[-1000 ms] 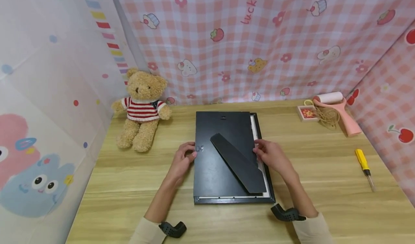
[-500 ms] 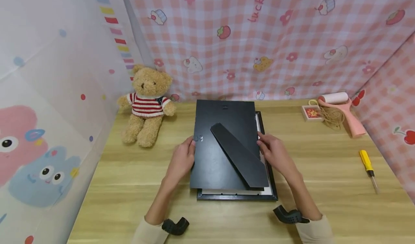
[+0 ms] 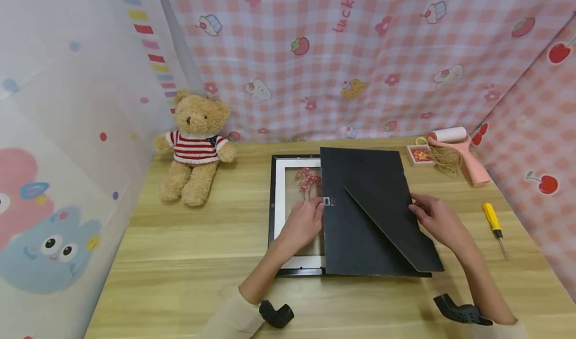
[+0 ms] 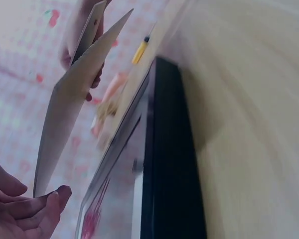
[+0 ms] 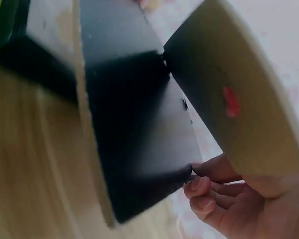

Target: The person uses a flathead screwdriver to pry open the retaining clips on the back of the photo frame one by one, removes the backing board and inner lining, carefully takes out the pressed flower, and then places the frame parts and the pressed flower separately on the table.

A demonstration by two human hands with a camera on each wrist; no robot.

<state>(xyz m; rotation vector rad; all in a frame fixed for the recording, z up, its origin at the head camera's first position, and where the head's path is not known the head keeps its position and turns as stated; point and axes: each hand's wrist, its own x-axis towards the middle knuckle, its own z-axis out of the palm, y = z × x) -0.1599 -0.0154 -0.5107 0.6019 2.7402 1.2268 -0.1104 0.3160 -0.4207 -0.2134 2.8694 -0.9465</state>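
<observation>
Between both hands: backing board [image 3: 369, 214], held by edges, above frame [image 3: 273, 204]

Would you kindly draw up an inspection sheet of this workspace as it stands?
Surface: light wooden table.
Job's things: black backing board with stand flap held over the black picture frame, whose white mat and pink flower picture show.
Clutter: brown teddy bear, pink lint roller, yellow screwdriver, twine, small box.
Grippers: left hand and right hand grip the board's edges.
Cables: nothing seen.
Surroundings: pink checked cloth walls.
</observation>
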